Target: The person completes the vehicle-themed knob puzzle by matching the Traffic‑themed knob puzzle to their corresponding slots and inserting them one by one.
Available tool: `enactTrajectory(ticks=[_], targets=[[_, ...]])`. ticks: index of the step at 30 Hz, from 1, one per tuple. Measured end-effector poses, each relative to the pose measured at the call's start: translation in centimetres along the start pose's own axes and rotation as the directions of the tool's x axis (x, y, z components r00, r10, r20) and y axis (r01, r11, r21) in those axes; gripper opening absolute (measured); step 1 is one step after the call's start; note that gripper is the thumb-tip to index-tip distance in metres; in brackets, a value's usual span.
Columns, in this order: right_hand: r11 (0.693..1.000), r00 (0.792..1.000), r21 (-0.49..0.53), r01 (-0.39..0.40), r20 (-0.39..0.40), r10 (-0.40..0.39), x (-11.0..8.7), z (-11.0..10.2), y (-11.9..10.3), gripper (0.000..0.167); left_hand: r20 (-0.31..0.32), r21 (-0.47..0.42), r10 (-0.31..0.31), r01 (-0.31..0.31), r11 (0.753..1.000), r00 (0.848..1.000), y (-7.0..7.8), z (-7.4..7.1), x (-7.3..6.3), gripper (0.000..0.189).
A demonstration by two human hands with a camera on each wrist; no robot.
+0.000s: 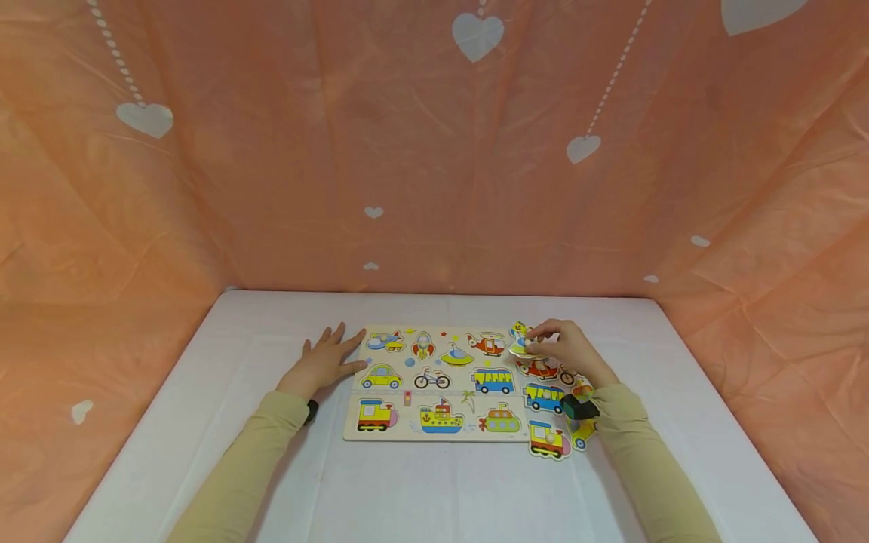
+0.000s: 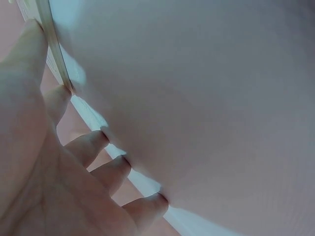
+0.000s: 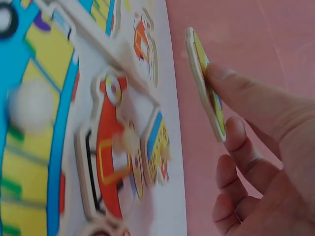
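A wooden puzzle board (image 1: 407,422) with vehicle pictures lies flat on the white table. My left hand (image 1: 324,363) rests at its left side with spread fingers; in the left wrist view, the thumb and one fingertip (image 2: 60,96) touch the board's edge. Over the board's upper right corner, my right hand (image 1: 566,348) pinches a yellow-and-blue wooden puzzle piece (image 1: 519,349), apparently the flying saucer. The right wrist view shows this puzzle piece (image 3: 203,81) nearly edge-on and raised off the table. Beneath the right hand lies a red helicopter piece (image 1: 536,368).
Loose knobbed pieces crowd the board's right side: a blue bus (image 1: 543,397), a train (image 1: 548,440) and a yellow car (image 1: 584,433) partly covered by the right wrist. Some pieces overlap. A peach curtain (image 1: 434,188) with white hearts hangs behind the table.
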State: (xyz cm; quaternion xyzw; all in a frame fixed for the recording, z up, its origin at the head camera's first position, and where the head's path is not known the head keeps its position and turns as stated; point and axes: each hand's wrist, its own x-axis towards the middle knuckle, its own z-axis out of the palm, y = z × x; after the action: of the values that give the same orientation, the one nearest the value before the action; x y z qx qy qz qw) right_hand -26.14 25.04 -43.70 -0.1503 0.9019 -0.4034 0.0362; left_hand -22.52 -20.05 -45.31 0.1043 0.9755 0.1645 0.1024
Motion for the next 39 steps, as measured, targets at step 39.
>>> enactTrajectory(ticks=[39], targets=[[0.989,0.991,0.107,0.103,0.07,-0.111,3.6,7.0,-3.9,0.015,0.009,-0.008,0.0,0.0,1.0,1.0,0.2,-0.2,-0.1,0.074]])
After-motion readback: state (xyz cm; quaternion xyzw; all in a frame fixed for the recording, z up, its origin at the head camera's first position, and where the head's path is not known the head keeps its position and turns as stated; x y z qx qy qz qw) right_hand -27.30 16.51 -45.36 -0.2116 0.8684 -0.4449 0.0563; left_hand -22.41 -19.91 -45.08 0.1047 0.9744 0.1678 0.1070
